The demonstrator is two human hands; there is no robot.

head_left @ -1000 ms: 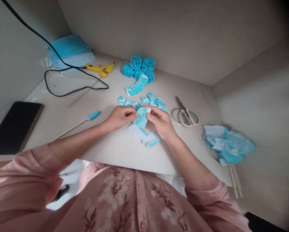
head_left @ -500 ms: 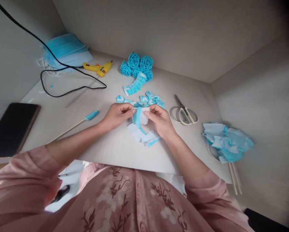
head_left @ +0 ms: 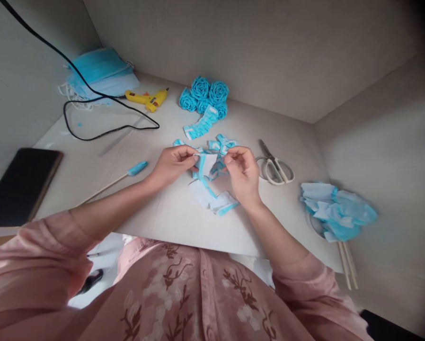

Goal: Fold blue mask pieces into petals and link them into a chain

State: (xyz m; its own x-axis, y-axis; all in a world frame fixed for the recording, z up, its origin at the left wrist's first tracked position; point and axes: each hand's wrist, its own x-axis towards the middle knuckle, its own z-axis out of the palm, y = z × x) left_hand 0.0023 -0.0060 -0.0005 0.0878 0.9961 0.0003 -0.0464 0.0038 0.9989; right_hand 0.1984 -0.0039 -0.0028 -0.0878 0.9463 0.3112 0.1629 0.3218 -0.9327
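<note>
Between the thumb and fingers of my left hand (head_left: 175, 163) is pinched a blue-and-white strip of mask fabric (head_left: 208, 165), its white side mostly towards me. Its lower part trails down to more white-and-blue fabric (head_left: 212, 198) on the table. My right hand (head_left: 243, 173) is just right of the strip, apart from its edge, with thumb and fingertips drawn together; whether something small is in them I cannot make out. Folded blue-and-white pieces (head_left: 223, 144) lie just behind the hands, partly hidden by them.
Blue fabric roses (head_left: 201, 87) and a pleated strip (head_left: 201, 123) lie behind. At left are stacked masks (head_left: 99, 71), a yellow glue gun (head_left: 150, 99) with black cord, a blue-tipped stick (head_left: 137, 168) and a phone (head_left: 19, 184). Scissors (head_left: 276, 169) and a bundle of fabric scraps (head_left: 336, 208) are at right.
My right hand has let go of the fabric strip's right side and moved slightly right. My left hand keeps its pinch on the strip. The whole view has shifted a little.
</note>
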